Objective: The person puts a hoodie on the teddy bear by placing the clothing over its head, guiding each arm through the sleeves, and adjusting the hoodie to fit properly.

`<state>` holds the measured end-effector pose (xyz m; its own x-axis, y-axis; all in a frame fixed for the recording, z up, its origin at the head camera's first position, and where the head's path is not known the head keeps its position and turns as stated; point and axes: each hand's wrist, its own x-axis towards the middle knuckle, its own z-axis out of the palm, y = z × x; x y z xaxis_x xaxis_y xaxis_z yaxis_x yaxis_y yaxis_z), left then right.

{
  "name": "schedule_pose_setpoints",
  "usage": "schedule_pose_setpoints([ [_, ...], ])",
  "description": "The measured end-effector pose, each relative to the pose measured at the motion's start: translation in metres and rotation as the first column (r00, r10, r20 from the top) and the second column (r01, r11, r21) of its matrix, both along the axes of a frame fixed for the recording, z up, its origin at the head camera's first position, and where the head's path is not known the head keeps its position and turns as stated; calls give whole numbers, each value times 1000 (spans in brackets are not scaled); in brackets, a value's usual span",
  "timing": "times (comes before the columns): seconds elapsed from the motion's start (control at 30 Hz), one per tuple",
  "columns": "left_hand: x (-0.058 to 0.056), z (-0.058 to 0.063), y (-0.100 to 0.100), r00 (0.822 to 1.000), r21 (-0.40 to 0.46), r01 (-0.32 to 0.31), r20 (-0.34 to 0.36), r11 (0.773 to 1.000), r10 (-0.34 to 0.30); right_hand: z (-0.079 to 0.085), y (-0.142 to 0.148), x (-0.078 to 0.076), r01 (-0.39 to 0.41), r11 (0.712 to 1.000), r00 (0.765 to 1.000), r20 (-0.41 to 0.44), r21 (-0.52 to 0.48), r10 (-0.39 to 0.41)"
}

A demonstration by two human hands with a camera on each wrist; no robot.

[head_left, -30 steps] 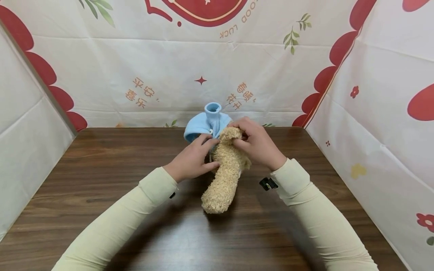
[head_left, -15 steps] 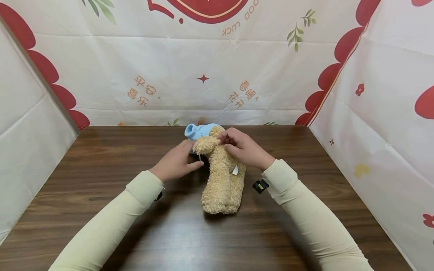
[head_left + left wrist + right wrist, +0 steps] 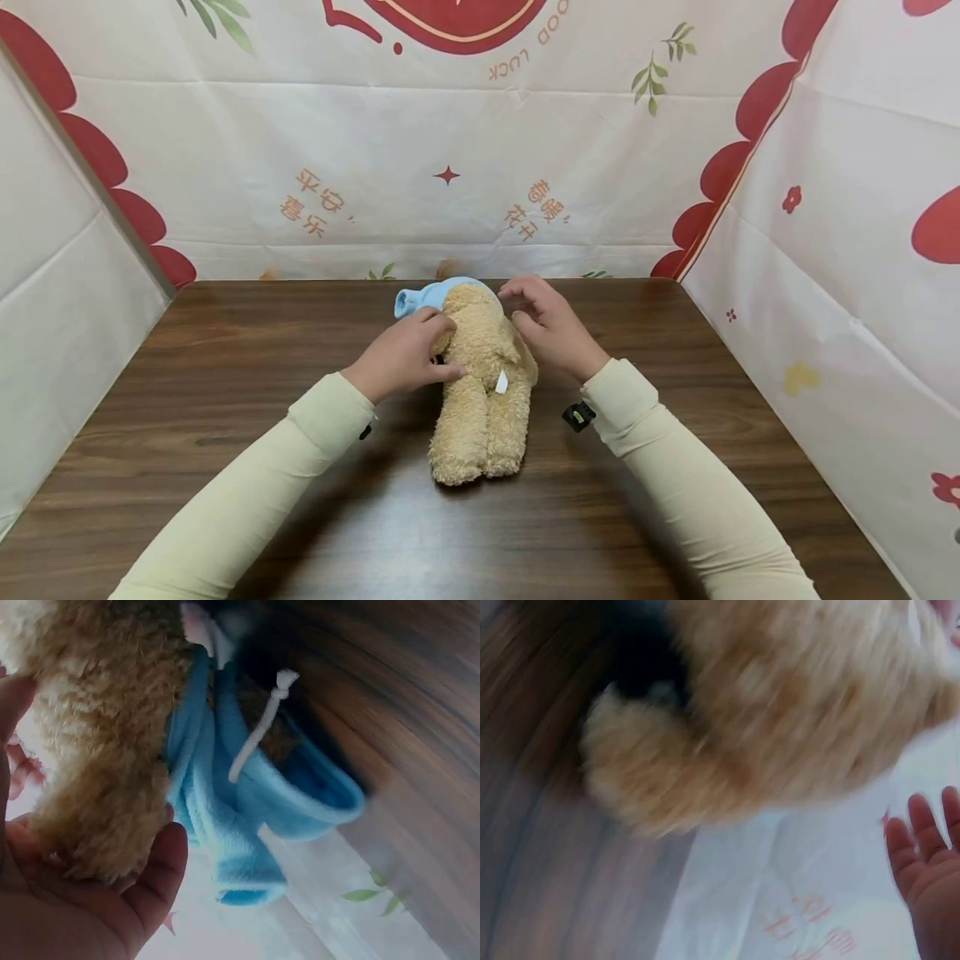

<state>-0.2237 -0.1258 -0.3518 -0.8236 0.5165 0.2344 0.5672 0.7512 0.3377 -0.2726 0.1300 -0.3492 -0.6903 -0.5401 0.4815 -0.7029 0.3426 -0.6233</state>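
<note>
A tan plush toy (image 3: pixel 480 358) is in the middle of the table, its back up and its legs pointing toward me. My left hand (image 3: pixel 408 354) holds the toy's arm (image 3: pixel 105 817), which the left wrist view shows between curled fingers and thumb. Beyond the toy's upper end lies a light blue hoodie (image 3: pixel 420 297); one sleeve sticks out to the left, and a white drawstring (image 3: pixel 259 731) hangs from it. My right hand (image 3: pixel 551 325) is just right of the toy, fingers loosely bent and holding nothing. A small white tag (image 3: pixel 502 382) shows on the toy's back.
A dark wood table (image 3: pixel 262 375) carries the toy. Printed white cloth (image 3: pixel 480 133) rises behind the table's far edge, and more cloth (image 3: pixel 840 275) stands along the right side. A black wrist camera (image 3: pixel 578 415) sits under the right sleeve.
The plush toy has turned from sideways to back up, and the hoodie has sunk lower to the left. My right hand has let go of the toy; my left hand has taken its arm.
</note>
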Motion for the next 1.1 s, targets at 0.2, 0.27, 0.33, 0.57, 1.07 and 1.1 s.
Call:
schedule_pose_setpoints([
  [0.2, -1, -13, -7, 999, -27, -24, 29, 999, 25, -14, 10, -10, 110, 985, 986, 112, 133, -125],
  [0.27, -3, -16, -9, 999, -39, -15, 30, 999, 16, -18, 6, -12, 100, 976, 981, 143, 192, -129],
  [0.33, -5, -18, -11, 1000, -50, 12, 29, 999, -10, -20, -1, -12, 86, 966, 981, 150, 243, -125],
  [0.57, -15, -20, -16, 990, 15, -19, 138, 1000, 17, -25, -19, -11, 139, 936, 977, 107, 322, -182],
  [1.07, -18, -34, 12, 970, -75, -181, -179, 981, 166, -43, -25, -3, 243, 825, 965, -212, 510, -154],
  [1.1, -18, -33, 13, 976, -89, -168, -156, 982, 153, -42, -24, -4, 233, 822, 968, -208, 519, -143],
])
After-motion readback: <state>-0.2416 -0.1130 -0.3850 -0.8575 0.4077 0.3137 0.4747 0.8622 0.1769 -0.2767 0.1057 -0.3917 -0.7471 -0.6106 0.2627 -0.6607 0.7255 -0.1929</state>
